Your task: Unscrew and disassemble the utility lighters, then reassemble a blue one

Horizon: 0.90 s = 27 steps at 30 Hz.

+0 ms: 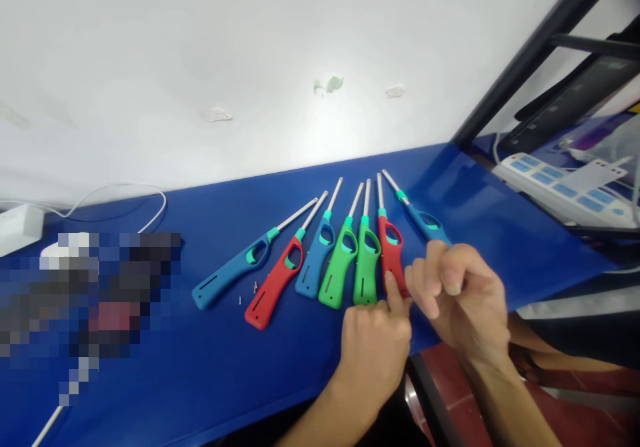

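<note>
Several long-necked gas lighters lie fanned out on the blue table. My left hand (377, 340) is at the handle of the rightmost red lighter (393, 250), its index finger lying along the lower end and its other fingers folded. Just right of it, my right hand (463, 293) is raised with curled fingers; whatever they may pinch is hidden. Behind that hand, the right blue lighter (425, 217) is partly covered. Leftward lie two green lighters (367, 253) (343, 260), a blue lighter (315, 253), another red lighter (275, 280) and the far-left blue lighter (233, 270).
A few tiny screws (255, 287) lie beside the left red lighter. The blue table (200, 373) meets a white wall (270, 53). At right are a black metal frame (530, 47) and a power strip (560, 183). A white cable (163, 200) and a pixelated area occupy the left.
</note>
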Each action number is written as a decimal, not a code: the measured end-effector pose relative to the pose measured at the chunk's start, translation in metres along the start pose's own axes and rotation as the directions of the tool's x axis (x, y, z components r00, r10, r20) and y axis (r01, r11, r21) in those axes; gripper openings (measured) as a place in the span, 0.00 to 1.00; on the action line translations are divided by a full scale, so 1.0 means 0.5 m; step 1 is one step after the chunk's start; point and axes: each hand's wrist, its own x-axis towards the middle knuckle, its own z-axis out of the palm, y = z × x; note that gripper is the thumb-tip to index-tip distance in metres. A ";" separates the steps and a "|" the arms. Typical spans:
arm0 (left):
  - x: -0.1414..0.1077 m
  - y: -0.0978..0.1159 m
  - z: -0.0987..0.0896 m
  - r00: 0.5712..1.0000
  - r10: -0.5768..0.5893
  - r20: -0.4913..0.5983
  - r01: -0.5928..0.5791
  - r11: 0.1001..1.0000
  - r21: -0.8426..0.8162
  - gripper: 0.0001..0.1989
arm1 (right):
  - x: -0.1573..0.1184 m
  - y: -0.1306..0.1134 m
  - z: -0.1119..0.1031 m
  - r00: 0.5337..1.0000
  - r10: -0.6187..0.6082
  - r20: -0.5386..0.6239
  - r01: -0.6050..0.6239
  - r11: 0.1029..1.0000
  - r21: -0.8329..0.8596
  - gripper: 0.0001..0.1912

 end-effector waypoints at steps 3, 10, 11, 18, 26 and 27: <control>0.001 0.001 0.003 1.000 -0.009 -0.005 0.009 1.000 0.001 0.21 | 0.005 0.000 0.004 1.000 0.006 -0.004 -0.005 0.999 0.032 0.19; -0.001 0.001 0.002 0.999 -0.020 0.039 0.021 1.000 -0.014 0.17 | 0.012 0.002 0.020 1.000 0.021 0.008 -0.021 0.997 0.069 0.21; -0.001 0.001 0.001 0.998 -0.020 0.052 0.021 1.000 -0.019 0.14 | 0.012 0.003 0.022 1.000 0.024 0.012 -0.024 0.997 0.070 0.21; 0.002 -0.001 -0.004 0.996 -0.010 0.093 0.013 0.999 -0.039 0.09 | 0.010 0.004 0.024 0.996 0.072 0.061 -0.076 0.995 0.067 0.23; 0.002 0.001 0.003 0.999 -0.025 0.028 0.026 0.999 -0.025 0.21 | 0.027 -0.011 0.013 0.990 0.139 -0.021 -0.136 0.986 0.101 0.25; 0.002 0.001 0.004 0.999 -0.027 0.017 0.027 0.999 -0.022 0.21 | 0.030 -0.011 0.010 0.988 0.141 -0.055 -0.135 0.985 0.105 0.25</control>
